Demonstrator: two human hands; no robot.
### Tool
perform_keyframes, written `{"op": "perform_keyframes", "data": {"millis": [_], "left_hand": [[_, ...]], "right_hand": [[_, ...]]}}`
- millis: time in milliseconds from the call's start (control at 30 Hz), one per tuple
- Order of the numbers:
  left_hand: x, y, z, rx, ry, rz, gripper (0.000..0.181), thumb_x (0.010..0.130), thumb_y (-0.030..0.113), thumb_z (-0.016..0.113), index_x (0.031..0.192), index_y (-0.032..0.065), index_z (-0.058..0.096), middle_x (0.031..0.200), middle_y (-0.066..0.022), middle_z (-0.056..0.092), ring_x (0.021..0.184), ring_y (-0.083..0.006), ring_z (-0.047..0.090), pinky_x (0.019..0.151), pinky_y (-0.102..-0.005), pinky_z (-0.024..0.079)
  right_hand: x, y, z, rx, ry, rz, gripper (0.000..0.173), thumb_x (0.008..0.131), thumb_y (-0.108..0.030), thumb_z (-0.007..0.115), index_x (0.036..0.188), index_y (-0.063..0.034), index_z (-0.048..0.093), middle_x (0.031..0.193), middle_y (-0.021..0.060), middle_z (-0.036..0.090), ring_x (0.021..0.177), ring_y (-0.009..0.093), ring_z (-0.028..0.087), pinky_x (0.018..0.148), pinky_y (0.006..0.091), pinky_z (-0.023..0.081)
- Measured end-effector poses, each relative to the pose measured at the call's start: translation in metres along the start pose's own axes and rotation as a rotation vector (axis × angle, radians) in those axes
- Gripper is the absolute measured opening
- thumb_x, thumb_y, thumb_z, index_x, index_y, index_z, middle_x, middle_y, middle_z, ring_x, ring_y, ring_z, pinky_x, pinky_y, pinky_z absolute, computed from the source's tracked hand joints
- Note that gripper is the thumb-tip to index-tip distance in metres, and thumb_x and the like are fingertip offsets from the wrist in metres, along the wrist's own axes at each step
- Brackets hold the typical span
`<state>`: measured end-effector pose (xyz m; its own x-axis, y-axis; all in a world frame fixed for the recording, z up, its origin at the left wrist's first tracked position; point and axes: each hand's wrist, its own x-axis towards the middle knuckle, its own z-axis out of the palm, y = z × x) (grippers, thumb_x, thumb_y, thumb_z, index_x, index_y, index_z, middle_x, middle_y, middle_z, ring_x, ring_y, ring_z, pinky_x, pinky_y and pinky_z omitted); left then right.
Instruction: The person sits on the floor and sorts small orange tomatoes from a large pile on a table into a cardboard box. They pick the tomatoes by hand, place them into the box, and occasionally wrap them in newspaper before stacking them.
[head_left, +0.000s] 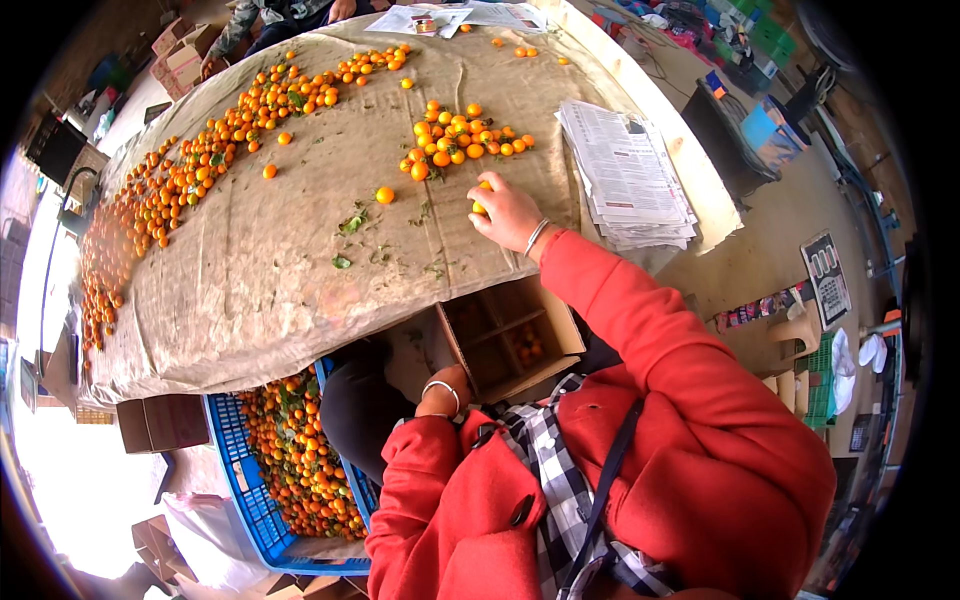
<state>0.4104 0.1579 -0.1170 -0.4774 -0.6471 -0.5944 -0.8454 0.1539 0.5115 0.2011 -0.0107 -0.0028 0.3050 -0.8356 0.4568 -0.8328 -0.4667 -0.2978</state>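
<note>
My right hand (506, 213) is over the cloth-covered table (300, 262), its fingers closed around orange cherry tomatoes (481, 202). Just beyond it lies a small heap of cherry tomatoes (457, 139) with bits of green stem. In my lap, below the table's near edge, rests an open cardboard box (566, 330) with dividers. Some cherry tomatoes (527, 346) show in one compartment; the others are in shadow. My left hand (451, 384) grips the box at its near left corner, with the fingertips hidden.
A long band of cherry tomatoes (202, 161) runs along the table's far left side. A stack of newspapers (626, 172) lies at the right, beside a wooden board (675, 135). A blue plastic crate (247, 495) full of tomatoes stands at lower left. Another person's sleeve (244, 26) shows beyond the table.
</note>
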Motion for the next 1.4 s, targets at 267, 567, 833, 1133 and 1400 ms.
{"op": "perform_keyframes", "data": {"millis": [267,567,833,1133,1400], "left_hand": [[0.005,-0.006,0.006,0.007,0.021,0.019,0.030,0.075,0.019,0.057,0.102,0.0044,0.061,0.099,-0.0226,0.061,0.095,-0.0382,0.058,0.082,-0.0426,0.047],[0.014,-0.016,0.019,-0.012,0.035,0.029,0.028,0.077,0.018,0.057,0.102,0.0051,0.061,0.099,-0.0220,0.061,0.096,-0.0383,0.057,0.082,-0.0427,0.047],[0.013,-0.018,0.020,0.007,0.060,0.042,0.026,0.078,0.016,0.054,0.101,0.0052,0.061,0.097,-0.0225,0.062,0.093,-0.0389,0.058,0.079,-0.0434,0.048],[0.011,-0.022,0.021,0.016,0.047,0.010,0.026,0.077,0.015,0.056,0.100,0.0051,0.061,0.096,-0.0225,0.062,0.093,-0.0384,0.058,0.079,-0.0431,0.048],[0.008,-0.007,0.012,-0.001,0.019,-0.003,0.024,0.077,0.014,0.057,0.098,0.0047,0.063,0.098,-0.0218,0.062,0.095,-0.0379,0.058,0.081,-0.0422,0.047]], "right_hand": [[-0.006,0.002,0.000,0.195,0.107,-0.077,0.026,0.068,-0.005,0.064,0.093,-0.0073,0.058,0.098,0.0105,0.051,0.083,0.027,0.057,0.070,0.0352,0.049],[-0.087,0.001,-0.092,0.836,-0.412,0.313,0.027,0.073,-0.008,0.065,0.100,-0.0075,0.061,0.091,-0.0008,0.057,0.081,0.009,0.053,0.074,0.0241,0.045],[-0.199,-0.009,-0.024,0.510,-0.579,0.200,0.033,0.070,-0.014,0.066,0.102,-0.0041,0.060,0.107,0.0162,0.051,0.098,0.031,0.052,0.085,0.0365,0.044],[-0.064,-0.008,-0.070,0.110,-0.154,0.061,0.030,0.076,-0.019,0.060,0.102,-0.0059,0.055,0.096,0.0129,0.053,0.084,0.031,0.056,0.072,0.0388,0.048],[-0.021,0.064,-0.027,0.161,-0.161,0.094,0.020,0.073,-0.015,0.061,0.091,-0.0067,0.060,0.088,0.0135,0.057,0.080,0.031,0.057,0.070,0.0400,0.046]]}}
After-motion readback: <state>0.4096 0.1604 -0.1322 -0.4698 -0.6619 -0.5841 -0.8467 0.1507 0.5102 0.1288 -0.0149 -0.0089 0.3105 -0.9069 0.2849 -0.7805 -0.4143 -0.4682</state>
